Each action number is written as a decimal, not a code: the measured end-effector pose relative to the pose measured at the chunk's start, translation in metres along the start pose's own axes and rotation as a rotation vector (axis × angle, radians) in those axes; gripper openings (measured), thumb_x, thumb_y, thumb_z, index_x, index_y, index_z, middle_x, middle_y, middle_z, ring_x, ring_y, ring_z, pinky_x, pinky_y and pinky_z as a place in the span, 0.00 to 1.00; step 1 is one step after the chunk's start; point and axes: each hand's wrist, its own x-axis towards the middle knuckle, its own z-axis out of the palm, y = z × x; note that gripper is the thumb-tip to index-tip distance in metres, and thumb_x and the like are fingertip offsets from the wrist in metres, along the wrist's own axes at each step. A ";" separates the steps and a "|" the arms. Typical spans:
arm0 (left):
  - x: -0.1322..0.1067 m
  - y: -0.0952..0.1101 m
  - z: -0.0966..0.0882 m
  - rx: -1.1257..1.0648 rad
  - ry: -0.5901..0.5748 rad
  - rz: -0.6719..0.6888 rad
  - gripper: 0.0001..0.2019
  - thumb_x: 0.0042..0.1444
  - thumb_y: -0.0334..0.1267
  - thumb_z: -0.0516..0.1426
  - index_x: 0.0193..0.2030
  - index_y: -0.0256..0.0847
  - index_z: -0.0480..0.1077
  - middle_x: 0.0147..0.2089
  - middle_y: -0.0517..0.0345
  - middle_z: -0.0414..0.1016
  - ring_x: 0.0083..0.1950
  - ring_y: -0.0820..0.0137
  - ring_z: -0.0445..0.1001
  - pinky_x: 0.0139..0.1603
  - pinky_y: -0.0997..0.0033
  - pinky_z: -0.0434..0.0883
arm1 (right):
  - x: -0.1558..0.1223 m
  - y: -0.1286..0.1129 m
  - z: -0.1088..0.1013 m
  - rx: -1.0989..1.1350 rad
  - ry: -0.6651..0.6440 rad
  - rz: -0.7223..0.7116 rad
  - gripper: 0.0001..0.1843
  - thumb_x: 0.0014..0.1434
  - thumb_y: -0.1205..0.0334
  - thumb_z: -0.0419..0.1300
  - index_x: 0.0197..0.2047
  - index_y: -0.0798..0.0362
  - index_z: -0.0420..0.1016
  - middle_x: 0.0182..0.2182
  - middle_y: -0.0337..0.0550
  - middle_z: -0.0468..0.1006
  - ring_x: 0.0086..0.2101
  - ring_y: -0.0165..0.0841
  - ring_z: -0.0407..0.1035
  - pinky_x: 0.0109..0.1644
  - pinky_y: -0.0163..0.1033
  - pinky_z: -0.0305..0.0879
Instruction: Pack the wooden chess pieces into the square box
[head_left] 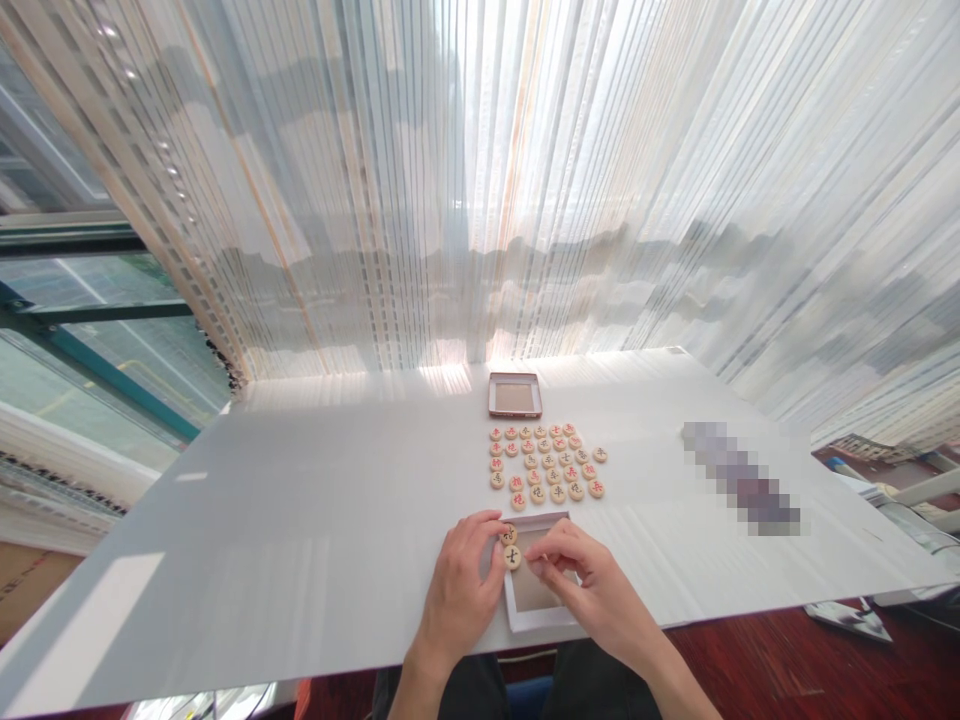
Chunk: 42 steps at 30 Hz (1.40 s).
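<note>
My left hand (466, 570) is at the left side of a shallow white box (512, 606), its thumb and fingers closed around two round Chinese chess pieces. The upper piece (509, 535) and the lower piece (512, 557) both bear black characters and lie at the box's left rim. Over the box, my right hand (577, 572) has its thumb and fingertips pinched together close to those pieces; whether anything is between them is hidden. Beyond the box, several rows of Chinese chess pieces (550, 461) with red and black characters lie flat on the white table (360, 500).
A shallow box lid (514, 397) with a dark reddish rim lies behind the rows of pieces. To the right is a blurred-out object (742, 480). Striped sheer curtains (480, 200) hang along the table's far edge. Sunlight falls on the table's left part.
</note>
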 end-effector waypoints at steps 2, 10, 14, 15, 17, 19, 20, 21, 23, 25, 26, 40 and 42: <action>0.000 0.000 0.000 -0.005 0.000 0.001 0.12 0.65 0.30 0.51 0.49 0.46 0.71 0.56 0.53 0.74 0.60 0.60 0.71 0.60 0.51 0.70 | 0.001 -0.001 0.002 -0.011 -0.014 0.020 0.10 0.68 0.55 0.59 0.43 0.47 0.80 0.35 0.40 0.72 0.35 0.32 0.70 0.41 0.36 0.68; 0.000 0.000 0.000 -0.026 -0.003 -0.015 0.11 0.65 0.31 0.51 0.49 0.45 0.72 0.56 0.52 0.74 0.59 0.61 0.71 0.60 0.51 0.69 | -0.002 0.001 0.010 -0.038 -0.129 0.070 0.10 0.70 0.58 0.54 0.46 0.47 0.77 0.42 0.42 0.75 0.40 0.34 0.74 0.47 0.38 0.71; 0.001 0.000 0.000 -0.025 -0.008 -0.023 0.11 0.65 0.31 0.51 0.49 0.46 0.72 0.56 0.54 0.74 0.59 0.61 0.71 0.61 0.52 0.69 | -0.003 0.001 0.011 -0.102 -0.148 0.096 0.08 0.68 0.62 0.55 0.46 0.48 0.75 0.39 0.41 0.77 0.38 0.34 0.74 0.45 0.37 0.70; 0.001 0.000 0.000 -0.025 -0.010 -0.024 0.11 0.65 0.31 0.51 0.49 0.46 0.72 0.56 0.54 0.74 0.59 0.61 0.71 0.61 0.52 0.69 | -0.003 0.000 0.012 -0.107 -0.153 0.111 0.07 0.67 0.63 0.55 0.46 0.48 0.74 0.37 0.40 0.78 0.37 0.33 0.74 0.43 0.36 0.70; 0.000 0.000 0.000 -0.027 -0.013 -0.026 0.11 0.65 0.31 0.51 0.48 0.46 0.72 0.56 0.54 0.74 0.59 0.61 0.71 0.61 0.52 0.69 | -0.002 -0.001 0.013 -0.104 -0.162 0.140 0.06 0.66 0.65 0.56 0.44 0.49 0.73 0.35 0.38 0.79 0.35 0.32 0.74 0.41 0.34 0.69; 0.000 0.001 -0.001 -0.028 -0.012 -0.026 0.11 0.65 0.31 0.51 0.48 0.46 0.72 0.56 0.54 0.74 0.59 0.61 0.71 0.61 0.52 0.69 | -0.001 -0.001 0.014 -0.110 -0.158 0.158 0.04 0.66 0.66 0.56 0.41 0.50 0.72 0.33 0.37 0.79 0.34 0.32 0.74 0.38 0.33 0.68; 0.000 0.001 -0.001 -0.029 -0.010 -0.026 0.11 0.65 0.31 0.51 0.48 0.46 0.72 0.56 0.54 0.74 0.59 0.61 0.71 0.61 0.52 0.69 | 0.000 0.000 0.014 -0.124 -0.151 0.163 0.04 0.65 0.66 0.56 0.39 0.50 0.72 0.32 0.37 0.79 0.33 0.31 0.74 0.38 0.33 0.67; 0.000 0.001 -0.001 -0.029 -0.008 -0.026 0.11 0.65 0.31 0.51 0.48 0.46 0.72 0.56 0.54 0.74 0.59 0.61 0.71 0.61 0.52 0.69 | 0.001 0.000 0.015 -0.143 -0.145 0.166 0.05 0.65 0.66 0.56 0.38 0.50 0.72 0.31 0.37 0.80 0.33 0.31 0.74 0.37 0.33 0.67; 0.000 0.002 -0.001 -0.029 -0.006 -0.026 0.11 0.65 0.31 0.51 0.48 0.46 0.72 0.56 0.53 0.74 0.60 0.61 0.71 0.61 0.51 0.69 | 0.002 0.000 0.016 -0.175 -0.135 0.168 0.06 0.65 0.66 0.56 0.36 0.51 0.73 0.30 0.36 0.79 0.31 0.31 0.73 0.36 0.33 0.65; 0.001 0.002 -0.001 -0.027 -0.005 -0.026 0.11 0.65 0.31 0.52 0.48 0.46 0.72 0.56 0.53 0.74 0.60 0.60 0.71 0.60 0.51 0.69 | 0.003 0.000 0.016 -0.189 -0.131 0.169 0.06 0.65 0.66 0.56 0.35 0.51 0.73 0.29 0.36 0.79 0.31 0.31 0.73 0.36 0.32 0.64; 0.001 0.002 -0.001 -0.026 -0.003 -0.026 0.11 0.65 0.31 0.52 0.48 0.46 0.72 0.56 0.53 0.74 0.59 0.60 0.71 0.60 0.51 0.70 | 0.003 -0.001 0.017 -0.192 -0.129 0.168 0.07 0.65 0.66 0.56 0.35 0.51 0.73 0.29 0.36 0.79 0.30 0.31 0.72 0.35 0.32 0.64; 0.000 0.001 -0.001 -0.025 0.003 -0.026 0.11 0.65 0.31 0.51 0.48 0.45 0.73 0.55 0.52 0.74 0.59 0.59 0.71 0.60 0.50 0.70 | 0.005 0.012 0.028 -0.328 -0.048 0.120 0.09 0.63 0.66 0.58 0.30 0.52 0.70 0.28 0.36 0.75 0.30 0.31 0.69 0.34 0.34 0.61; 0.000 0.001 -0.001 -0.024 0.010 -0.023 0.11 0.64 0.31 0.51 0.47 0.45 0.73 0.55 0.52 0.74 0.58 0.59 0.72 0.60 0.50 0.71 | 0.005 0.011 0.029 -0.325 -0.042 0.121 0.09 0.64 0.66 0.57 0.30 0.52 0.70 0.28 0.36 0.75 0.30 0.31 0.69 0.34 0.35 0.61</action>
